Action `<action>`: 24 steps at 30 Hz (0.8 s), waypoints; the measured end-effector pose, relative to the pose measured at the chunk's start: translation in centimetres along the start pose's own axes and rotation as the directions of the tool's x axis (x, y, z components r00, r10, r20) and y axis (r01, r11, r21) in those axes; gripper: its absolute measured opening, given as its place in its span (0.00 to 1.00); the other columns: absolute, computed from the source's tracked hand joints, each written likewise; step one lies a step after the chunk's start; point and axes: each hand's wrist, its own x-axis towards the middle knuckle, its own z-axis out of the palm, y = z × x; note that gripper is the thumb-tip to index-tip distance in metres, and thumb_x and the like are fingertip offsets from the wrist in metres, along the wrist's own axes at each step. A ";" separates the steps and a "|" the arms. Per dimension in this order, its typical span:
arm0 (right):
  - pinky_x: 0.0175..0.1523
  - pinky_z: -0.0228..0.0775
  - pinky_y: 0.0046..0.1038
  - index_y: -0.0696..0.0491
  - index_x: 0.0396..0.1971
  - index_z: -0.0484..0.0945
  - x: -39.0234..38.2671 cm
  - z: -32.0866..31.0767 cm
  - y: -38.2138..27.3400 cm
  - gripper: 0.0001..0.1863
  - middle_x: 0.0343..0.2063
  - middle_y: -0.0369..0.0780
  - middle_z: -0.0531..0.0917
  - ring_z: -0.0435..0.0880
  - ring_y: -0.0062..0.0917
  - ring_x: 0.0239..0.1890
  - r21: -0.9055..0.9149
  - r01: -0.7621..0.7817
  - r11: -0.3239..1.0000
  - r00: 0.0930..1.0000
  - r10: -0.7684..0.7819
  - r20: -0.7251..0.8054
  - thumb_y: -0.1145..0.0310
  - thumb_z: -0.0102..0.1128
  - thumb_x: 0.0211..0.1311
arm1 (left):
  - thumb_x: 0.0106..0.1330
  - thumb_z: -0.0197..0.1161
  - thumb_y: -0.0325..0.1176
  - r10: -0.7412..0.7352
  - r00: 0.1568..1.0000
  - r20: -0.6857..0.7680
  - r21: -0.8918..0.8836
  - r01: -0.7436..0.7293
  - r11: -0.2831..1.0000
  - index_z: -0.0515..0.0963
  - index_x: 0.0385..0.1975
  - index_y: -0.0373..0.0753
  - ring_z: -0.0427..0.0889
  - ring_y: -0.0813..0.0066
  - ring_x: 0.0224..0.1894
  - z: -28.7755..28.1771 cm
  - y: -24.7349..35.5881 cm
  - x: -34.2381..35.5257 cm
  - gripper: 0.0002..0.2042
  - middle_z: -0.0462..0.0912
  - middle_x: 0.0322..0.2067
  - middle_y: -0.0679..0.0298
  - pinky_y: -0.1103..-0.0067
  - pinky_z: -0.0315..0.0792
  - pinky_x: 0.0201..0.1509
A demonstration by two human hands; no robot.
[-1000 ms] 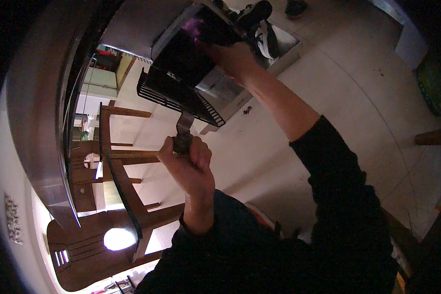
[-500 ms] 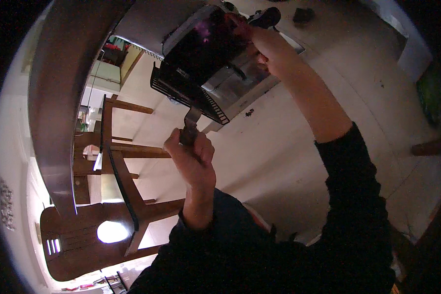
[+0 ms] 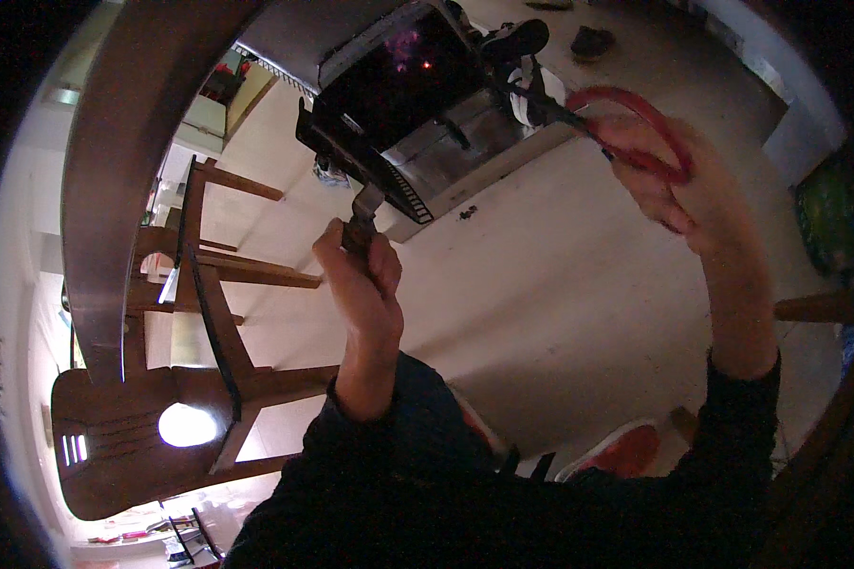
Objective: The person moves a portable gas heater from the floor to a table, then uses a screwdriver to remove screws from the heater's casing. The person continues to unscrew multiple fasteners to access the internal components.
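Note:
My left hand [image 3: 362, 284] is raised in the middle of the view, shut on a narrow grey strap [image 3: 366, 203] that hangs from a dark glossy box with a grille edge [image 3: 389, 104]. A silvery part [image 3: 465, 156] shows below the box. My right hand [image 3: 688, 194] is at the upper right, holding red-handled scissors [image 3: 636, 104]. Their dark blades point left, toward the box's right end. Whether the blades touch it is unclear.
A wooden chair [image 3: 152, 436] stands at the lower left on a pale floor [image 3: 560, 313]. A curved brown table edge [image 3: 128, 161] runs down the left. Dark shoes [image 3: 593, 40] lie at the top. My red-and-white shoe [image 3: 626, 448] shows near the bottom.
My right hand has left the top of the box and swung out to the right, now with the red scissors visible in it. My left hand keeps its grip on the strap.

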 end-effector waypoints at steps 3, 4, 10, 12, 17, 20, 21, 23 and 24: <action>0.06 0.38 0.14 0.56 0.26 0.69 -1.7 0.3 0.2 0.10 0.05 0.28 0.59 0.50 0.10 0.02 0.120 -0.111 0.987 0.994 0.108 0.033 0.64 0.45 0.53 | 0.57 0.39 0.49 0.010 1.000 0.003 -0.008 -0.010 1.000 0.55 0.10 0.44 0.49 0.83 0.08 0.3 -0.2 0.0 0.19 0.52 0.06 0.72 0.85 0.44 0.11; 0.06 0.38 0.13 0.60 0.31 0.71 -1.9 0.4 0.3 0.13 0.06 0.28 0.59 0.49 0.10 0.02 0.165 -0.152 0.974 0.988 0.146 0.052 0.65 0.42 0.55 | 0.57 0.39 0.49 0.018 1.000 0.003 -0.001 -0.018 1.000 0.56 0.10 0.44 0.49 0.83 0.08 0.4 -0.4 0.0 0.19 0.52 0.06 0.72 0.85 0.44 0.11; 0.06 0.39 0.12 0.57 0.27 0.70 -1.9 3.0 2.8 0.10 0.07 0.29 0.60 0.49 0.10 0.02 0.509 -0.293 0.810 0.954 0.210 0.215 0.65 0.46 0.53 | 0.57 0.39 0.49 0.006 0.998 -0.055 -0.006 -0.007 1.000 0.56 0.10 0.44 0.50 0.83 0.08 1.0 -0.7 0.2 0.19 0.52 0.06 0.72 0.85 0.44 0.11; 0.07 0.40 0.15 0.54 0.23 0.69 -0.8 3.6 3.9 0.08 0.07 0.29 0.61 0.52 0.11 0.04 0.483 -0.287 0.827 0.958 0.245 0.150 0.64 0.46 0.53 | 0.57 0.39 0.49 0.011 0.999 -0.050 0.009 -0.011 1.000 0.56 0.10 0.44 0.50 0.83 0.08 1.1 -0.7 0.2 0.19 0.52 0.06 0.72 0.85 0.44 0.11; 0.08 0.41 0.16 0.53 0.21 0.69 1.0 3.5 5.9 0.09 0.07 0.31 0.63 0.54 0.12 0.04 0.282 -0.189 0.941 0.981 0.191 0.020 0.63 0.46 0.53 | 0.57 0.39 0.50 0.003 0.999 -0.042 0.021 -0.002 1.000 0.55 0.09 0.44 0.50 0.82 0.08 0.8 -0.8 0.3 0.20 0.52 0.05 0.71 0.84 0.45 0.11; 0.08 0.42 0.16 0.53 0.20 0.69 1.0 2.2 5.9 0.09 0.08 0.31 0.64 0.55 0.12 0.05 0.118 -0.161 0.980 0.982 0.171 -0.076 0.64 0.46 0.53 | 0.57 0.40 0.49 0.013 0.999 -0.033 0.007 -0.013 1.000 0.54 0.08 0.45 0.50 0.82 0.08 0.7 -0.8 0.1 0.20 0.52 0.05 0.71 0.84 0.45 0.12; 0.08 0.41 0.16 0.53 0.20 0.70 1.1 1.8 5.8 0.10 0.08 0.31 0.65 0.55 0.12 0.04 0.053 -0.140 0.989 0.985 0.144 -0.094 0.64 0.46 0.53 | 0.57 0.40 0.49 0.010 1.000 -0.014 0.003 -0.010 1.000 0.54 0.09 0.45 0.50 0.82 0.09 0.6 -0.7 0.1 0.20 0.52 0.06 0.71 0.84 0.45 0.12; 0.08 0.41 0.16 0.53 0.19 0.70 1.4 1.1 5.5 0.10 0.07 0.31 0.65 0.55 0.12 0.05 -0.008 -0.110 0.994 0.983 0.108 -0.148 0.63 0.46 0.53 | 0.57 0.40 0.49 0.000 1.000 0.014 0.001 0.000 1.000 0.55 0.09 0.45 0.50 0.83 0.09 0.7 -0.6 0.1 0.19 0.52 0.06 0.71 0.85 0.45 0.12; 0.08 0.41 0.16 0.53 0.19 0.71 1.7 0.9 5.3 0.10 0.07 0.31 0.65 0.55 0.12 0.05 -0.005 -0.103 0.995 0.978 0.100 -0.186 0.63 0.46 0.53 | 0.57 0.40 0.49 0.004 1.000 0.012 -0.003 -0.004 1.000 0.55 0.10 0.45 0.50 0.83 0.09 0.7 -0.5 0.1 0.19 0.52 0.06 0.71 0.85 0.45 0.12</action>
